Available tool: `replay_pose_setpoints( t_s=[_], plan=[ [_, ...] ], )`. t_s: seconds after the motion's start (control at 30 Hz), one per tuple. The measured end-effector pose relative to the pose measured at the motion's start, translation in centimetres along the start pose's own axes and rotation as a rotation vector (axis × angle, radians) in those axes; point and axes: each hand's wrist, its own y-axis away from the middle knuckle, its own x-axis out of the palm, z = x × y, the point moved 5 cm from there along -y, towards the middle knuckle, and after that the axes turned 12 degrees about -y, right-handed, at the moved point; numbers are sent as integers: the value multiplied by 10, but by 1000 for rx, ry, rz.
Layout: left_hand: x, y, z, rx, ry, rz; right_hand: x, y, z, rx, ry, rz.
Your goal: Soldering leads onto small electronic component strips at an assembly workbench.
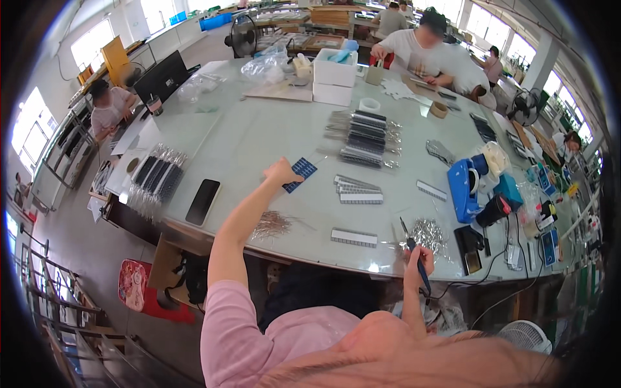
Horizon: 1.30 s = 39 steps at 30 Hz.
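Left hand (282,172) on ridged blue panel (300,174) (flat)

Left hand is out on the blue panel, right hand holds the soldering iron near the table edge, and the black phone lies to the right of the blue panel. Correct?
Not quite. In the head view the black phone lies to the left of the blue panel, not the right. The rest holds: the left hand is on that panel, and the right hand holds the soldering iron near the table edge.

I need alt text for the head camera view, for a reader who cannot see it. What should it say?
Seen from above, a person's left hand rests on a small blue ridged panel on a large pale worktable, while the right hand holds a blue-handled tool near a pile of thin metal strips. A black phone and rows of dark panels also lie on the table; other people work at the far side.
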Motion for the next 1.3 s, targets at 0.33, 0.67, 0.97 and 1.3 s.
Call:
replay_pose_setpoints(
  t_s=[0.33,0.67,0.97,1.3],
  plan=[
    [17,-31,16,226,144,49,-8,1,2,27,1,-9],
    [10,-41,34,159,281,276,-7,2,-2,75,-62,40],
    [-16,-45,57,59,459,69,-10,3,1,64,16,33],
    [25,2,17,61,318,64,-13,3,-1,37,29,70]
  ],
)
